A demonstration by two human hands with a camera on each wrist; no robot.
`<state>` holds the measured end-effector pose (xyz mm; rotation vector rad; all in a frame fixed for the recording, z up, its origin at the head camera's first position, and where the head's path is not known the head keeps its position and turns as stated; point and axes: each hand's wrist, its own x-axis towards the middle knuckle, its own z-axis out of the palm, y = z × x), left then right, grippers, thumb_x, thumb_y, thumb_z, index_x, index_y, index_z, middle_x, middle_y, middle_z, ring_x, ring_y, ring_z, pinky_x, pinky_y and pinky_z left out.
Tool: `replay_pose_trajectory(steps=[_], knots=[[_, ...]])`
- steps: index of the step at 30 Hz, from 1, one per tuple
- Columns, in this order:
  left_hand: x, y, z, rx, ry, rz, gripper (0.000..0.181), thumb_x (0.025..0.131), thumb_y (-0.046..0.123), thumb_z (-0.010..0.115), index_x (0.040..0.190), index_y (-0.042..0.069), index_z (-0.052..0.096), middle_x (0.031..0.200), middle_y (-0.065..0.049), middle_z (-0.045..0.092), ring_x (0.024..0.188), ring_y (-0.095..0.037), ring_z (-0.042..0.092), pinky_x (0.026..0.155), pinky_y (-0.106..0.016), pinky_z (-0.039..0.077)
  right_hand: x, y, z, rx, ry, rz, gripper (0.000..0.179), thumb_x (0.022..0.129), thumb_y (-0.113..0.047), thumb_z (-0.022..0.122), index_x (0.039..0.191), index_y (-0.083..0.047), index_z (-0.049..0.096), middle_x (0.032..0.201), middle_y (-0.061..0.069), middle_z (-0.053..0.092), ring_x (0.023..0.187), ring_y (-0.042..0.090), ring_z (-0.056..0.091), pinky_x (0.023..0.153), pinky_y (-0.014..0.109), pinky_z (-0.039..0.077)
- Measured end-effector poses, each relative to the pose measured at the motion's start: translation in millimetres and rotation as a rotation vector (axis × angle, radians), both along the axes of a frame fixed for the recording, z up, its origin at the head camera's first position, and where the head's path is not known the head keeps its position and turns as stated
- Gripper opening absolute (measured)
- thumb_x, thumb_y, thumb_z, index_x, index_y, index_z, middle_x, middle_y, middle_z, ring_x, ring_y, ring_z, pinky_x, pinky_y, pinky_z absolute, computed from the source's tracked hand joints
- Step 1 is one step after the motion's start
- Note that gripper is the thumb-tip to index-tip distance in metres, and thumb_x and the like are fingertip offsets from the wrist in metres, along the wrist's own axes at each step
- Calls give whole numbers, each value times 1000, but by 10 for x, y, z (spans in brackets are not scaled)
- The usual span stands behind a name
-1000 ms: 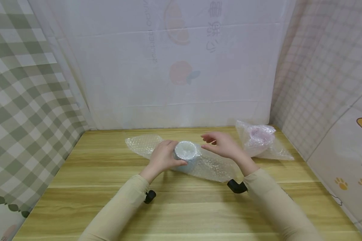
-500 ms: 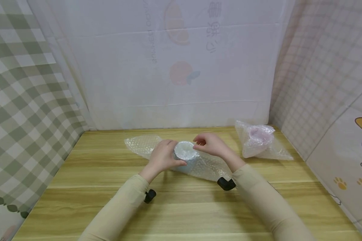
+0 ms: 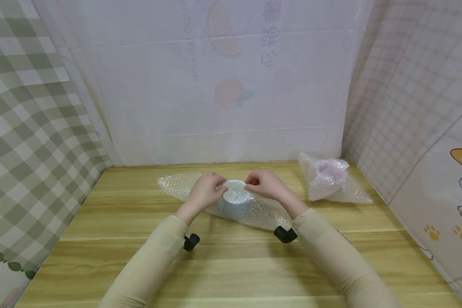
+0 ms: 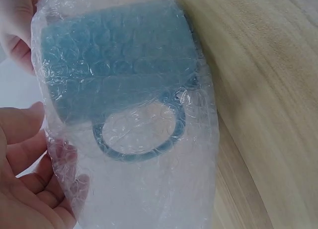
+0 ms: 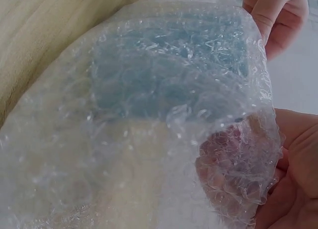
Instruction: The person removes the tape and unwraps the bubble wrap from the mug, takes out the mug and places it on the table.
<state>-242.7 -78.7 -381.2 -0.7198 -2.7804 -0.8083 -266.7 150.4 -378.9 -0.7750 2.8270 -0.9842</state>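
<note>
Pinching bubble wrap [image 4: 149, 194] with left hand [image 3: 205, 191] and right hand [image 3: 267, 185] at enclosed blue mug [image 4: 119, 60]; seemingly midway, with flared ends [image 3: 176, 185] untucked and pink item [image 3: 332, 172] already bundled

The place seems to me a booth: green checked cloth [image 3: 27, 124] and white printed cloth [image 3: 231, 124] surround a wood-grain table [image 3: 235, 273].

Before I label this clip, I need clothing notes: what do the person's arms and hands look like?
The left sleeve and right sleeve are long, plain and pale beige. A small black fitting shows beside the left cuff, another beside the right cuff. The left hand and right hand wear no gloves.
</note>
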Motion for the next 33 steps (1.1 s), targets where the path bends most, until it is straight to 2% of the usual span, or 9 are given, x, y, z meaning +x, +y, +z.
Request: replay_pose_trajectory(steps=[4,10,14,25,28,33], knots=[[-38,19,9,11,5,19,20,89,12,73,105,0,73,103,-13,70,94,-26,65,84,-40,53,3,-16,-4,8,-2,-17,12,90,-17,72,95,-5,71,86,1,71,82,17,66,80,37,54],[-67,31,13,63,-9,16,12,85,3,72,97,2,74,92,-8,72,83,-22,66,77,-37,54,11,-36,-2,13,0,-34,11,90,-17,72,93,-7,71,84,0,70,81,16,65,78,36,53],[-40,25,-4,102,-10,23,11,85,0,70,95,2,74,92,-7,72,83,-22,66,76,-37,54,15,-38,1,15,0,-38,10,91,-17,72,93,-7,71,84,0,69,80,15,65,77,35,53],[81,-68,-7,188,-20,99,6,87,3,72,89,9,70,84,0,69,79,-19,63,75,-38,54,17,-38,-16,31,10,-53,10,91,-17,71,93,-7,70,85,0,70,81,17,65,79,36,53],[117,-118,-21,232,-14,90,8,88,2,72,87,9,68,81,2,67,79,-18,63,74,-37,54,14,-38,-22,32,15,-50,10,91,-17,71,93,-7,70,86,0,70,82,18,65,80,37,53],[150,-213,-47,283,0,3,7,89,1,71,91,7,70,85,-1,70,84,-19,66,77,-37,55,19,-43,-16,35,12,-50,10,91,-16,71,93,-7,70,86,1,70,83,18,65,80,36,53]])
